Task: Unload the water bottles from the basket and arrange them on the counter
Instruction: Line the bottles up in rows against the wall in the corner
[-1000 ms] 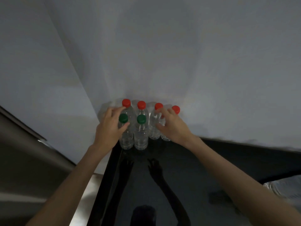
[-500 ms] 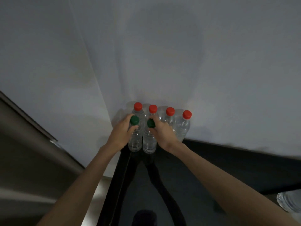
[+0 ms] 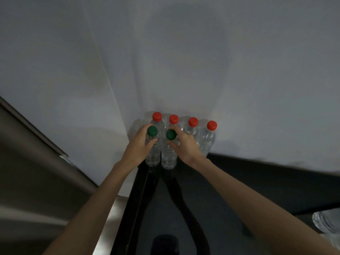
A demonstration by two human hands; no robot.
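Each hand's grip is clamped on its own upright clear plastic bottle, the left hand point(image 3: 138, 146) on the left green-capped bottle point(image 3: 153, 150) and the right hand point(image 3: 184, 147) on the right green-capped bottle point(image 3: 169, 153), both standing touching on the glossy black tabletop point(image 3: 230, 190) just before the red-capped row point(image 3: 184, 122).

Four clear bottles had red caps point(image 3: 193, 122), two clear ones green caps point(image 3: 152, 130). The desk point(image 3: 257, 184) was glossy black, the wall point(image 3: 184, 52) pale grey.

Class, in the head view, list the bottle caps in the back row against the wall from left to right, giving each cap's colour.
First red cap → second red cap → third red cap → fourth red cap.
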